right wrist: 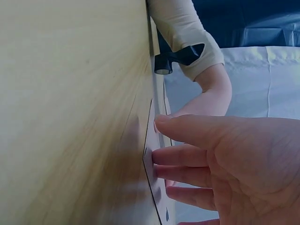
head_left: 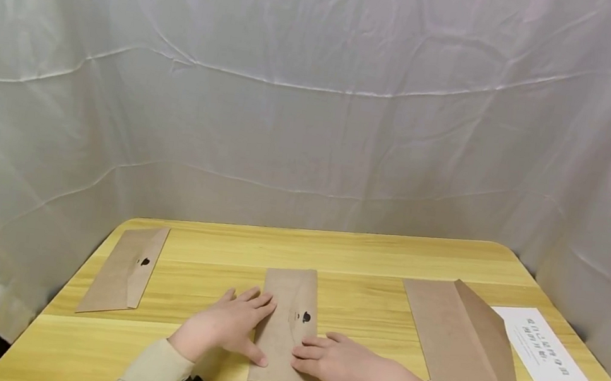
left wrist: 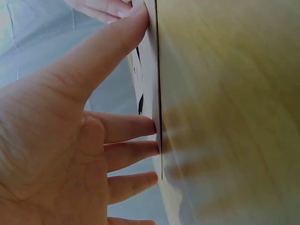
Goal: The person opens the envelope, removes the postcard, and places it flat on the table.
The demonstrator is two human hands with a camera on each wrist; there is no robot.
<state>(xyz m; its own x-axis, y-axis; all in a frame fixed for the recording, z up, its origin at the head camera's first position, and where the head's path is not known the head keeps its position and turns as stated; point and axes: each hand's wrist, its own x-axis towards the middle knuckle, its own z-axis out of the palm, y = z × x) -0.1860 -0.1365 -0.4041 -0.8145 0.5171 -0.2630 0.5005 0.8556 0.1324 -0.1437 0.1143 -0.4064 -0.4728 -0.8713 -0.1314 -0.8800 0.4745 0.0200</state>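
A brown paper envelope [head_left: 288, 284] with its flap folded down and a small black print lies upright on the table before me. My left hand [head_left: 232, 324] rests on its left edge, thumb on the lower part and fingers spread along the side. On the right edge, my right hand [head_left: 349, 370] touches the flap with straight fingertips. The left wrist view shows the left thumb and fingertips against the envelope's [left wrist: 151, 84] face. From the right wrist, the fingertips meet the envelope [right wrist: 152, 140] near the flap's edge.
Another closed brown envelope [head_left: 121, 269] lies at the table's left. At the right, an envelope with its flap raised [head_left: 448, 335] lies beside a white printed card [head_left: 543, 350]. Grey-white curtains [head_left: 314, 121] surround the wooden table [head_left: 366, 255].
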